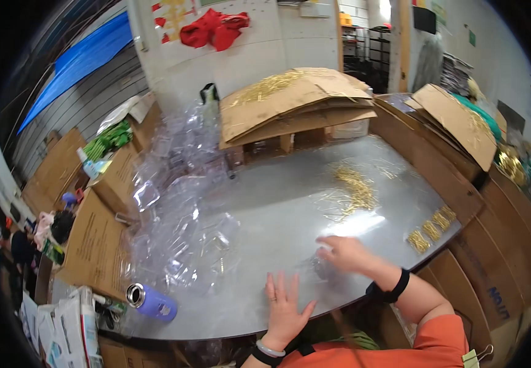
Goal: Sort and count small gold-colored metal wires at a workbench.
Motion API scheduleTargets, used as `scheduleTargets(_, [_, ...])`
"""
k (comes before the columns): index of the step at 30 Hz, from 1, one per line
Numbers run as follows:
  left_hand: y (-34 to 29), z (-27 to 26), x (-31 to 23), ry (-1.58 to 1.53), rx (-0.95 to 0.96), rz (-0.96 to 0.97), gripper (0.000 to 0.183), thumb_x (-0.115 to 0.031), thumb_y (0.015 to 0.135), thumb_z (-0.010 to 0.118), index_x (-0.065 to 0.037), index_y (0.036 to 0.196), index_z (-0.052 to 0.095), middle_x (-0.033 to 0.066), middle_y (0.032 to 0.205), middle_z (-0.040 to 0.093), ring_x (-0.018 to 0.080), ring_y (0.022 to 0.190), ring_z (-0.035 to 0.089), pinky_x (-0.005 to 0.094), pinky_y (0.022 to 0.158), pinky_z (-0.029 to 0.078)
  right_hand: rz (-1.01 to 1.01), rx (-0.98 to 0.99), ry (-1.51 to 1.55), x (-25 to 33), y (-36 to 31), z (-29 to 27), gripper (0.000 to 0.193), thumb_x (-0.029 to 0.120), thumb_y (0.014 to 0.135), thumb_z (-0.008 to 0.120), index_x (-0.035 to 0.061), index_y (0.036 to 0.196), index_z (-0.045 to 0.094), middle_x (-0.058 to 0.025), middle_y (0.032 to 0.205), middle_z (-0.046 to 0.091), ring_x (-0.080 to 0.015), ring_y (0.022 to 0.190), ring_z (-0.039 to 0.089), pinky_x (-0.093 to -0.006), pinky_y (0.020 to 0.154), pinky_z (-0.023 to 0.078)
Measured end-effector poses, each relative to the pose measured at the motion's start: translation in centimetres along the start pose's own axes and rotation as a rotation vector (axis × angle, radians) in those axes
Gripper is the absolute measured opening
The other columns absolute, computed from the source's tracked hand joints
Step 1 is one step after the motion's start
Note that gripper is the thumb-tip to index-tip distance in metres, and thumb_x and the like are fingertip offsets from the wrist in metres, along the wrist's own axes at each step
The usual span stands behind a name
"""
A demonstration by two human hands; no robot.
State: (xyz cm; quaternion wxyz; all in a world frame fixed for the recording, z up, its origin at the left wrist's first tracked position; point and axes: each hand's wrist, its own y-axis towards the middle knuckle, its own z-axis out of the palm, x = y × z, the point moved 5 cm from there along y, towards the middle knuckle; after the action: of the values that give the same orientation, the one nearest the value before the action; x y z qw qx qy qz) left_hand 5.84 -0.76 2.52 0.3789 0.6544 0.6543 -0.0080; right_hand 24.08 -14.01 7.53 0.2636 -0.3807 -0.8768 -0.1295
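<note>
Left hand (282, 306) lies flat on the desk (265, 202), fingers spread, holding nothing. Right hand (344, 253) is blurred and rests on a small clear plastic piece (319, 265) near the front edge; can't tell if it's gripping. Risk: the clear piece is hard to see on the shiny top and could slide off that edge. Heap of clear plastic bags (179, 208) crowds the left, purple bottle (150, 302) lies near the rim. Loose gold pins (354, 187) scattered ahead, bundles (431, 230) on the right, within sleeve reach. Cardboard sheets (296, 101) behind.

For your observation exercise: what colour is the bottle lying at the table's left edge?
Purple bottle, seen in the head view.
</note>
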Motion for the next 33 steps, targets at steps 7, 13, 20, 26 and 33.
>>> scheduleTargets(7, [0.2, 1.8, 0.1, 0.148, 0.101, 0.001, 0.064, -0.042, 0.090, 0.072, -0.004, 0.139, 0.056, 0.0237, 0.156, 0.038, 0.0497, 0.147, 0.026, 0.0703, 0.116, 0.019, 0.366, -0.474, -0.530, -14.3, 11.8, -8.8, 0.067, 0.036, 0.085, 0.077, 0.0106, 0.142, 0.052, -0.0174, 0.145, 0.056, -0.0378, 0.131, 0.054, -0.0528, 0.106, 0.046])
scheduleTargets(13, [-0.1, 0.7, 0.2, 0.130, 0.069, -0.049, 0.057, -0.040, 0.092, 0.072, -0.002, 0.133, 0.061, 0.0244, 0.152, 0.043, 0.0472, 0.147, 0.030, 0.0701, 0.116, 0.020, 0.361, -0.252, -0.454, -11.4, 16.8, -3.4, 0.051, 0.026, 0.087, 0.070, 0.0158, 0.135, 0.059, -0.0138, 0.132, 0.066, -0.0370, 0.126, 0.058, -0.0503, 0.102, 0.050])
scheduleTargets(20, [-2.1, -3.1, 1.8, -0.062, -0.252, -0.025, 0.066, -0.030, 0.088, 0.080, -0.003, 0.142, 0.055, 0.0238, 0.156, 0.040, 0.0435, 0.152, 0.026, 0.0624, 0.122, 0.017, 0.155, -0.388, 0.375, -8.0, 20.4, -0.2, 0.036, 0.019, 0.089, 0.067, 0.0091, 0.124, 0.064, -0.0106, 0.110, 0.072, -0.0290, 0.105, 0.067, -0.0425, 0.088, 0.054])
scheduleTargets(26, [-9.0, -17.7, 9.4, 0.245, -0.802, -0.501, 0.086, -0.009, 0.083, 0.081, 0.003, 0.153, 0.032, 0.0238, 0.154, 0.035, 0.0384, 0.146, 0.033, 0.0476, 0.122, 0.026, 0.177, -0.330, 1.442, -7.6, 19.2, 0.0, 0.036, 0.027, 0.106, 0.050, 0.0041, 0.134, 0.055, -0.0143, 0.125, 0.064, -0.0275, 0.113, 0.063, -0.0429, 0.097, 0.053])
scheduleTargets(33, [-9.5, -21.5, 21.1, -0.049, -0.878, -0.615, 0.099, -0.023, 0.070, 0.092, 0.003, 0.147, 0.036, 0.0253, 0.140, 0.050, 0.0381, 0.129, 0.052, 0.0464, 0.110, 0.041, 0.248, 0.002, 1.982, -10.5, 18.3, 5.1, 0.043, 0.038, 0.110, 0.039, 0.0053, 0.132, 0.056, -0.0157, 0.127, 0.064, -0.0333, 0.113, 0.063, -0.0526, 0.098, 0.052])
